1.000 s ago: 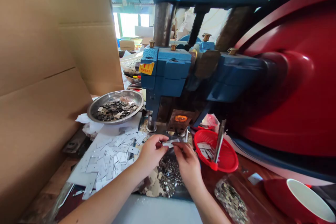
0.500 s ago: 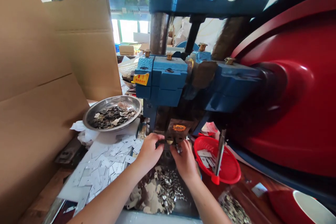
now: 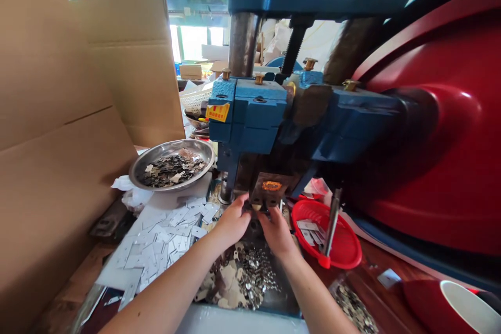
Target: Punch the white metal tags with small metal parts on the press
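A blue press [image 3: 250,115] stands in the middle, with a dark metal block [image 3: 272,185] low on its front. My left hand [image 3: 235,219] is at the left underside of that block, thumb and fingers bent inward and close together. On the right side, my right hand [image 3: 277,227] reaches under the same block with curled fingers. Whatever lies between the fingertips is too small and dark to make out. Small metal pieces [image 3: 238,276] are heaped below my hands, between the forearms.
Flat pale plates [image 3: 164,240] cover the left side. Behind them sits a steel bowl [image 3: 136,167] of metal pieces, beside cardboard [image 3: 133,62]. At right are a red basket [image 3: 348,250], its upright metal rod [image 3: 333,219] and a large red wheel [image 3: 438,167].
The view has shifted slightly, so the press sits farther right. Both hands have closed in a little at the block, and the fingers of my right hand are more tucked under it.
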The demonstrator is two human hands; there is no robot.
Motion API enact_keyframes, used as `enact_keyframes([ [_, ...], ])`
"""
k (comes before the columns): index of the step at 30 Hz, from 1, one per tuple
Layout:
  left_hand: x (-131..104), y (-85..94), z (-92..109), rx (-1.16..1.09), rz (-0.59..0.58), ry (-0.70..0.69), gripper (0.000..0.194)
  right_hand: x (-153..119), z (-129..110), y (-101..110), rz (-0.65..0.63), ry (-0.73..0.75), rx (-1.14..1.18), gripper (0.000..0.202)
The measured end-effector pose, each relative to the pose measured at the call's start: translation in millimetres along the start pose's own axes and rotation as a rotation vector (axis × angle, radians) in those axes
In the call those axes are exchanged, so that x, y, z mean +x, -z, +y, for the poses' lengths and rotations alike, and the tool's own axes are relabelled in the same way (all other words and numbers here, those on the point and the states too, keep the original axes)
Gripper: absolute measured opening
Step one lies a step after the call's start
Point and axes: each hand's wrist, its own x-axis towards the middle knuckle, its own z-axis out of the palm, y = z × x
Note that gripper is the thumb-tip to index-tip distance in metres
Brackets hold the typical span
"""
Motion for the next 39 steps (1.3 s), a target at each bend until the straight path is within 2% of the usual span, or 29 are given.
enact_keyframes([
  [2,-3.3,16.2,2.9,0.018,0.054,-0.002,0.038,-4.1,-6.5,10.4,0.038,-0.018,-0.004,0.031],
  [5,-20.4,56.0,2.4,0.127,0.133,0.033,0.029,-18.1,-18.4,36.2,0.048,-0.086,-0.036,0.036],
  [6,-29.3,69.7,1.2,0.175,0.112,0.045,0.026,-24.3,-21.4,45.5,0.032,-0.107,-0.065,0.034],
  [8,-49.7,90.7,-1.9,0.247,-0.013,0.090,0.020,-37.4,-24.1,60.9,-0.035,-0.143,-0.122,0.031],
  [10,-68.9,98.4,-5.1,0.351,-0.156,0.086,0.019,-49.3,-22.9,68.9,-0.100,-0.185,-0.157,0.031],
  [13,-86.6,87.9,-9.0,0.520,-0.250,0.081,0.020,-60.7,-19.9,67.7,-0.137,-0.194,-0.175,0.031],
  [16,-89.7,70.0,-12.3,0.648,-0.218,0.109,0.022,-63.2,-20.6,61.9,-0.130,-0.144,-0.183,0.030],
  [18,-87.9,62.8,-14.6,0.656,-0.199,0.117,0.024,-61.8,-21.3,60.5,-0.136,-0.112,-0.211,0.029],
  [24,-85.4,63.4,-12.9,0.395,-0.132,0.158,0.005,-57.7,-8.6,62.2,-0.078,-0.002,-0.428,0.027],
  [28,-80.6,62.2,3.0,0.177,-0.059,0.187,0.017,-59.5,1.3,56.9,-0.088,0.142,-0.566,0.025],
  [32,-72.0,50.0,14.7,0.069,-0.021,0.186,0.020,-62.0,5.0,53.0,-0.098,0.230,-0.668,0.025],
  [36,-70.6,37.2,12.3,0.000,-0.024,0.207,0.018,-64.5,7.1,53.5,-0.102,0.255,-0.683,0.024],
  [39,-73.1,35.5,6.4,-0.049,-0.024,0.215,0.017,-64.9,7.4,53.9,-0.074,0.251,-0.636,0.023],
])
